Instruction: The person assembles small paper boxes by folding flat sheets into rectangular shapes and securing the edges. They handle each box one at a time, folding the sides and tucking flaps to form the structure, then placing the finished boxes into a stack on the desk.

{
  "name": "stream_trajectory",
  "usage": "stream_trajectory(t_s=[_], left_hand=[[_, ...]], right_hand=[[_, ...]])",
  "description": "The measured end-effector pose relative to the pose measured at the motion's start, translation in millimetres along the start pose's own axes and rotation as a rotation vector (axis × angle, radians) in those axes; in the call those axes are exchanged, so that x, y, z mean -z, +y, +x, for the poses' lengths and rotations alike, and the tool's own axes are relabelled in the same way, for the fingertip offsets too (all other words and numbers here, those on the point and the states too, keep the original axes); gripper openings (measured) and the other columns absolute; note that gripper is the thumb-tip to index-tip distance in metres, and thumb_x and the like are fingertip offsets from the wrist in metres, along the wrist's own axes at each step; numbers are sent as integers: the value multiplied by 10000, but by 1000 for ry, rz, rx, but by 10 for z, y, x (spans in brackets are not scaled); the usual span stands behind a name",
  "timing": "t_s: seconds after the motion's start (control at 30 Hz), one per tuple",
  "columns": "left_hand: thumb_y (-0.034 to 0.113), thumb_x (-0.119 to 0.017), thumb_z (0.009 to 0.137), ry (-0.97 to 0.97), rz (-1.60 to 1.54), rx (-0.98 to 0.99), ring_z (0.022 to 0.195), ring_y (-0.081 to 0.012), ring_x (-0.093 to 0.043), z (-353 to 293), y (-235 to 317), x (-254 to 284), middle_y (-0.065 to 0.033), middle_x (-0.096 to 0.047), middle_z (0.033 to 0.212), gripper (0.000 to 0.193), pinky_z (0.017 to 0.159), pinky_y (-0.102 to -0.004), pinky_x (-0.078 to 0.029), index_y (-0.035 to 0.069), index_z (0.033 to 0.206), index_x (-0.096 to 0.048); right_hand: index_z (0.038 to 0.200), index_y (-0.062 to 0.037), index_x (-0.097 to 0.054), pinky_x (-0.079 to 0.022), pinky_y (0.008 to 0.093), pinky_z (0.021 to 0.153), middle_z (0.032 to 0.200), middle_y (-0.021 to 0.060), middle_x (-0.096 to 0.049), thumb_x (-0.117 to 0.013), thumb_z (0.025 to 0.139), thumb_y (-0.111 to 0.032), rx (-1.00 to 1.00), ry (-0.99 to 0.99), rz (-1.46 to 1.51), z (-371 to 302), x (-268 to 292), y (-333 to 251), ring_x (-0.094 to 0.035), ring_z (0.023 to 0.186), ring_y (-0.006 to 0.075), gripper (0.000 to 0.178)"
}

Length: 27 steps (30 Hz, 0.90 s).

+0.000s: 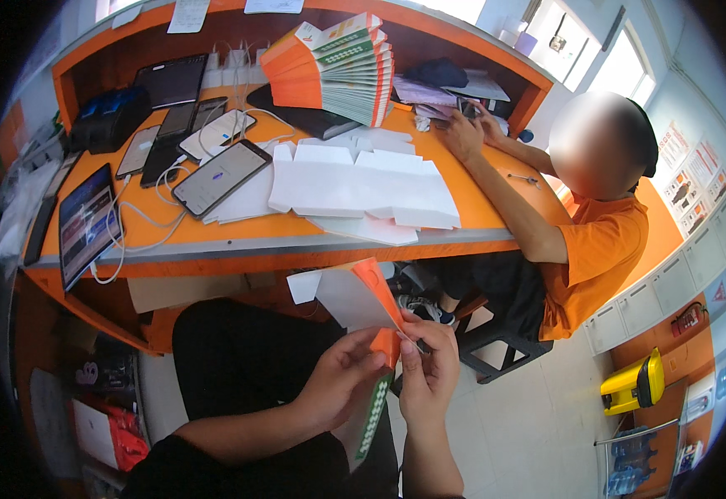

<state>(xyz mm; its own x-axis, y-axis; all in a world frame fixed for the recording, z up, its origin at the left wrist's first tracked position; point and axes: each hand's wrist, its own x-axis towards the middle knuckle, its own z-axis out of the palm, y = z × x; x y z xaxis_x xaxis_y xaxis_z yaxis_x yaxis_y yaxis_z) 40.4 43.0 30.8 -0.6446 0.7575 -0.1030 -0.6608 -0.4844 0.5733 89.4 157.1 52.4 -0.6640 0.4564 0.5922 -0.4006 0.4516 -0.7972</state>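
Over my lap, in front of the table edge, I hold a partly folded thin cardboard carton (348, 301) with a white inside and an orange and green outside. My left hand (340, 376) grips its lower orange part from the left, thumb on top. My right hand (429, 372) pinches the orange edge from the right. A green patterned panel hangs below my hands, and a white flap sticks out at the far left. On the table lie flat white carton blanks (363, 185), overlapping each other. Behind them stands a fanned stack of orange, green and white cartons (325, 71).
Several phones, one a black-framed phone (222, 176), lie with white cables on the left of the orange table (488, 220). A tablet (90, 223) overhangs its left edge. At the right a person in an orange shirt (604, 249) sits on a stool, holding a phone.
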Motion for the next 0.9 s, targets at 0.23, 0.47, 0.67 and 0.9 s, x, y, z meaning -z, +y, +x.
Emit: stream_trajectory(t_s=[0.23, 0.47, 0.67, 0.9], left_hand=[[55, -613, 893, 60, -31, -3, 991, -140, -589, -52, -11, -10, -85, -593, 1116, 335, 896, -285, -488, -6, 1213, -535], [69, -608, 904, 62, -95, -38, 928, -129, -613, -95, -6, -62, -91, -611, 1059, 289, 871, -270, -518, -7, 1179, -561], [68, -605, 906, 91, -65, -17, 930, -132, -621, -105, 38, -133, -94, -618, 1063, 287, 879, -277, -516, -9, 1180, -565], [69, -615, 900, 60, -58, -53, 959, -137, -616, -86, 23, -144, -101, -623, 1070, 265, 886, -274, -512, -11, 1151, -586]], right_hand=[[1019, -7, -607, -460, 346, 907, 1053, 153, -576, -551, 890, 0, -77, -139, 130, 26, 28, -32, -575, 1100, 280, 140], [1035, -11, -561, -407, 367, 972, 1093, 142, -572, -560, 910, -44, -178, -137, 379, 22, 45, -12, -534, 1153, 263, 130], [1022, -32, -536, -411, 376, 968, 1096, 153, -576, -606, 886, -77, -299, -103, 533, 26, 53, -29, -536, 1138, 259, 159], [1052, -23, -540, -354, 396, 1028, 1144, 142, -551, -556, 891, 2, -287, -156, 510, 6, 27, -63, -466, 1232, 265, 164]])
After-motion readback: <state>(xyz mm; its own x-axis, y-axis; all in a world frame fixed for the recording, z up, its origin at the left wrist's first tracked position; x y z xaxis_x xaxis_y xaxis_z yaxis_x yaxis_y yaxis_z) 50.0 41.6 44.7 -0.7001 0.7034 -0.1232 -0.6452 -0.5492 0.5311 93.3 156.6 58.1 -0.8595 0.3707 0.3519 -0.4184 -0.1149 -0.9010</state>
